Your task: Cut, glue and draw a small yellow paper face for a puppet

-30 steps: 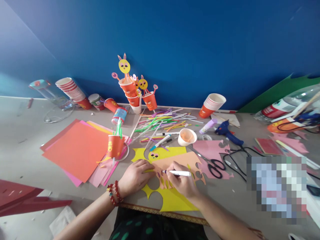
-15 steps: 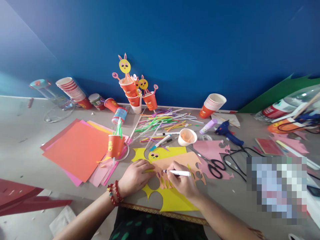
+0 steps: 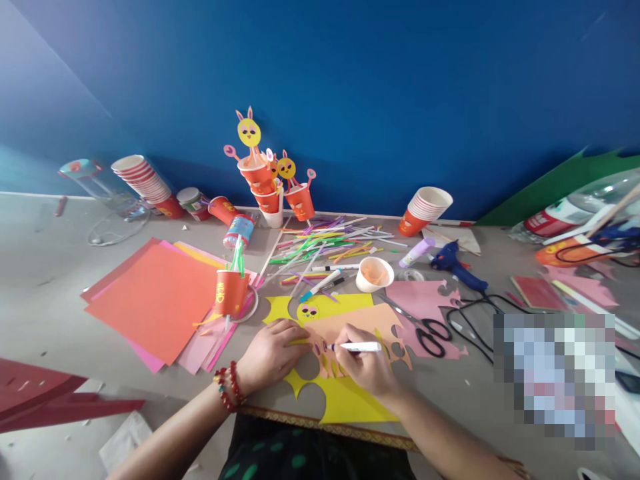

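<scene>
My right hand (image 3: 369,370) grips a white marker (image 3: 367,347), its tip down at small purple marks on the peach paper (image 3: 353,323). Flat on the left edge of that sheet rests my left hand (image 3: 275,355), fingers stretched out, with a red bead bracelet at the wrist. Under the peach paper lies a yellow sheet (image 3: 355,403) with round pieces cut out of it. Just beyond my left fingers is a yellow paper face (image 3: 307,312) with dark eyes. Part of the marked area is hidden by my right fingers.
Black scissors (image 3: 431,337) lie on pink paper at the right, near a blue glue gun (image 3: 456,267). A white cup (image 3: 374,275) stands before a pile of coloured sticks (image 3: 330,245). Orange paper (image 3: 155,300) and a red cup (image 3: 231,293) are on the left.
The marker and my right fingers have shifted very slightly, and the purple mark beside the tip looks fuller. My left hand stays in place.
</scene>
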### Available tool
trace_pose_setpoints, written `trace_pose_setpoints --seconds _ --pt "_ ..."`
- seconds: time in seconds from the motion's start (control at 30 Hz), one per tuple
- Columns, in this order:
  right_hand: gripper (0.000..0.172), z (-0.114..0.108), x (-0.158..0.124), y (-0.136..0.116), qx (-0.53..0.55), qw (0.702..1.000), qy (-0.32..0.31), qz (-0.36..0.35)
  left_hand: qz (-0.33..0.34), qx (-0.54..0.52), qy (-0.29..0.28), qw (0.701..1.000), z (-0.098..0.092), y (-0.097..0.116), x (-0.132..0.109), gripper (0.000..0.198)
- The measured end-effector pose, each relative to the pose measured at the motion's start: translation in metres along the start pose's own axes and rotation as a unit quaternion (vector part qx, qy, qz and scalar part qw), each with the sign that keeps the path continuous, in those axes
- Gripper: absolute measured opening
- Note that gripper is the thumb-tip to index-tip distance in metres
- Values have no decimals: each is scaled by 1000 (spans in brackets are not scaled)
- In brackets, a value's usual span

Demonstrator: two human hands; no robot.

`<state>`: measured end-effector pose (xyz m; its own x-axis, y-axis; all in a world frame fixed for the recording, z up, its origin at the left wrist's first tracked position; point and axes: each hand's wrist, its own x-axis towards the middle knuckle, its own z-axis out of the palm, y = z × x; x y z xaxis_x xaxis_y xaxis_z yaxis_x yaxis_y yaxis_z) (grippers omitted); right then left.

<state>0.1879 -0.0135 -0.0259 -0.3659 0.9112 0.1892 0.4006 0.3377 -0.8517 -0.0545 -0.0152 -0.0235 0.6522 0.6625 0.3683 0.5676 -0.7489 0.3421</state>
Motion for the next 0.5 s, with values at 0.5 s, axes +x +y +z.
trace_pose_setpoints --seconds 0.5 --pt "23 1 1 1 15 1000 15 13 -2 2 -7 1000 0 -1 -1 27"
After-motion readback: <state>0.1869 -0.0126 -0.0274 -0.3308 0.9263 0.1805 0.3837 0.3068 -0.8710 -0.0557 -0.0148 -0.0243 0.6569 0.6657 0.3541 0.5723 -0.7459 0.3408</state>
